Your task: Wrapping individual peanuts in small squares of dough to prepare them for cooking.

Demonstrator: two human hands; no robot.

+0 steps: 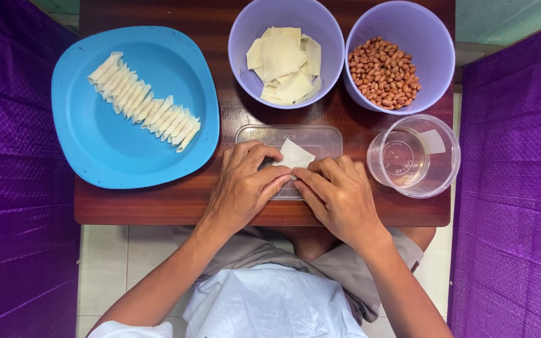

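On the table (220, 206): two bowls (286, 12), one plate (95, 156), one cup (443, 175).

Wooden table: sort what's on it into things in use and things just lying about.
In use: left hand and right hand on a wrapper over a clear lid.

Lying about: rolled wrappers, blue plate, wrapper bowl, peanut bowl, clear cup.

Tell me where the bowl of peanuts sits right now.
In the head view, the bowl of peanuts is at the table's far right, beside the bowl of wrappers and behind the clear cup.
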